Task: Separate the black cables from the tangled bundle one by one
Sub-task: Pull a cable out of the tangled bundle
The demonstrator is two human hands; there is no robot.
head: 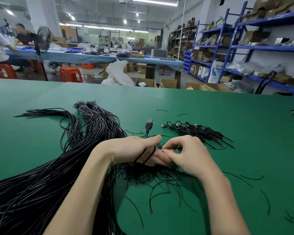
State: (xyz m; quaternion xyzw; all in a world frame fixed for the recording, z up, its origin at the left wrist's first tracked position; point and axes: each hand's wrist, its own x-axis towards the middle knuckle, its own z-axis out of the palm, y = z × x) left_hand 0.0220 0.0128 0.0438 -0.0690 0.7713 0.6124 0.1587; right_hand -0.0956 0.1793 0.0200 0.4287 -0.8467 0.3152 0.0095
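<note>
Tangled bundle (41,184): black cables, beneath left forearm, lower end cut off by frame edge.
Left hand (134,150): fingers curled, cable looped round them.
Right hand (188,155): fingertips pinching a thin strand; contact point hard to make out.
USB plug (149,125): just beyond fingers.
Separated cables (197,133): beyond right fingers.
Cardboard boxes (168,83): far, contents hidden.

1. The big bundle of black cables (41,175) is sprawling across the table's left side, blocking passage there.
2. A pile of USB leads (199,133) is lying just beyond the right hand (190,155), crowding that side.
3. Loose cable offcuts (159,184) are littering the near centre.
4. Bare green table (210,107) is lying open toward the far edge and right.
</note>
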